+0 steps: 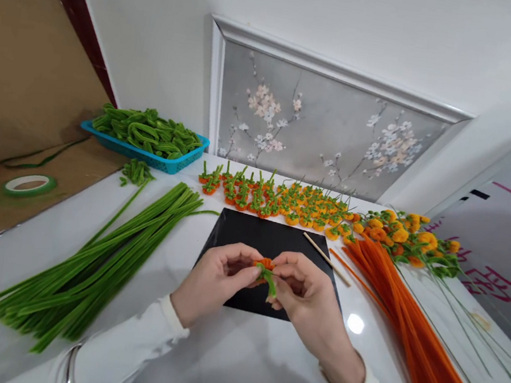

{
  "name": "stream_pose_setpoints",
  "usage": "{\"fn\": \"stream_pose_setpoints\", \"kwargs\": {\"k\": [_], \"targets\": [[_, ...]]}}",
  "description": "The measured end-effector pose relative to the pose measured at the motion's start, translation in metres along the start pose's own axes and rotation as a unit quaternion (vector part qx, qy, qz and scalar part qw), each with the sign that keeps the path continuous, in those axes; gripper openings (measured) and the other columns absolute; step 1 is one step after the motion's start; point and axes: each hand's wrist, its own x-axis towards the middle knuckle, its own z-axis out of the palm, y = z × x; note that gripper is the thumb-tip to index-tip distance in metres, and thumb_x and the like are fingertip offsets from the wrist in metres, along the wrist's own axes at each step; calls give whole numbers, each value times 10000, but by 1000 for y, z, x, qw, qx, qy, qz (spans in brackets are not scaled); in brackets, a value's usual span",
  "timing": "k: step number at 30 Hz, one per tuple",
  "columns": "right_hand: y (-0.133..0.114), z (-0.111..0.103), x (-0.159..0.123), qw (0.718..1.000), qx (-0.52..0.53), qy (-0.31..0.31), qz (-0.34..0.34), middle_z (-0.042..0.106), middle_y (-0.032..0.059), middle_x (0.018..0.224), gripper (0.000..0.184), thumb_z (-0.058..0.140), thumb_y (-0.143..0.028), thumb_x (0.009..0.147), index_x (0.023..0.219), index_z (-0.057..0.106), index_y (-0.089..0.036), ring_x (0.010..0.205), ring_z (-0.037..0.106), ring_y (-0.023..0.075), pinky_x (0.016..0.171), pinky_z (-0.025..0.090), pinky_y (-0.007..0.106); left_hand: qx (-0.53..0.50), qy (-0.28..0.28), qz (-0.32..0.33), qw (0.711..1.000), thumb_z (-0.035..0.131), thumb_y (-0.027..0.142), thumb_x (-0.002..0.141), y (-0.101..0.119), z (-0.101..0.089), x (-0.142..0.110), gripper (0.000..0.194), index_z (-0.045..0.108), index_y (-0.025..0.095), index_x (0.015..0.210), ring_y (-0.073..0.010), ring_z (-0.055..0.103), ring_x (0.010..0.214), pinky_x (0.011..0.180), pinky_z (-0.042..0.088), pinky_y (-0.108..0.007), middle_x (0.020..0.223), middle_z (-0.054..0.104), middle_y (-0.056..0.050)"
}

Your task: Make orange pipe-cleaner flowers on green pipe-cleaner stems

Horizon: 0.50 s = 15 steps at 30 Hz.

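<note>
Between both hands, over a black mat (pixel 240 228), is a small orange pipe-cleaner flower (pixel 265 262) with a green stem pointing down toward me. My left hand (pixel 223 276) pinches the flower's left side between thumb and fingers. On its other side, my right hand (pixel 305 288) closes its thumb and fingers around the flower and the green stem. Fingers hide part of the petals. Behind the mat stand rows of finished-looking orange flowers (pixel 254 201) and yellow flowers (pixel 314 213), green stems upward.
Green pipe cleaners (pixel 100 264) lie bundled at left, orange ones (pixel 408 323) at right. A blue basket (pixel 173 164) holds curled green pieces. A wooden stick (pixel 326 260) crosses the mat's right edge. Stemmed flowers (pixel 402 236) are piled at back right; green tape (pixel 30 185) lies far left.
</note>
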Motion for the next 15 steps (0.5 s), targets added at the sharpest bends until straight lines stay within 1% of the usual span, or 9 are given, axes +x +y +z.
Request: {"fn": "stream_pose_setpoints", "kwargs": {"k": [3, 5, 8, 10, 13, 15], "targets": [[-1, 0, 0, 1000, 9, 3, -2, 617, -8, 736, 155, 632, -301, 785, 883, 575, -196, 554, 566, 98, 521, 505, 226, -77, 0, -55, 996, 705, 276, 720, 1, 0, -1, 224, 649, 152, 898, -150, 647, 787, 762, 536, -285, 844, 681, -33], [0, 0, 0, 1000, 6, 8, -12, 615, -10, 735, 138, 629, -297, 789, 873, 585, -196, 552, 561, 95, 524, 502, 223, -94, -1, -69, 993, 707, 276, 726, 0, 0, -2, 227, 650, 152, 908, -139, 642, 798, 766, 532, -268, 851, 677, -29], [1, 1, 0, 999, -26, 15, -28, 621, -6, 743, 106, 601, -261, 810, 892, 591, -196, 563, 566, 97, 526, 488, 216, -91, -22, -63, 994, 707, 272, 730, 0, -1, -2, 225, 658, 148, 911, -128, 632, 799, 768, 532, -259, 863, 667, -25], [2, 1, -1, 998, -52, 8, -35, 628, 1, 756, 109, 576, -237, 824, 923, 588, -196, 577, 578, 103, 529, 486, 215, -78, -35, -52, 995, 714, 259, 719, 0, 0, -2, 224, 658, 141, 902, -127, 628, 787, 757, 535, -259, 863, 662, -23], [2, 2, -2, 995, -82, -7, -54, 640, 11, 774, 117, 550, -221, 837, 947, 583, -195, 582, 594, 108, 531, 490, 213, -66, -33, -37, 997, 726, 228, 696, -1, 0, -1, 208, 655, 135, 868, -123, 626, 751, 715, 537, -243, 823, 657, -13], [0, 2, -3, 991, -116, -5, -68, 648, 13, 762, 111, 537, -211, 844, 939, 591, -193, 571, 596, 109, 523, 483, 209, -73, -29, -35, 996, 719, 218, 697, -2, 1, -1, 195, 662, 136, 864, -120, 630, 742, 715, 535, -238, 810, 665, -12]]}}
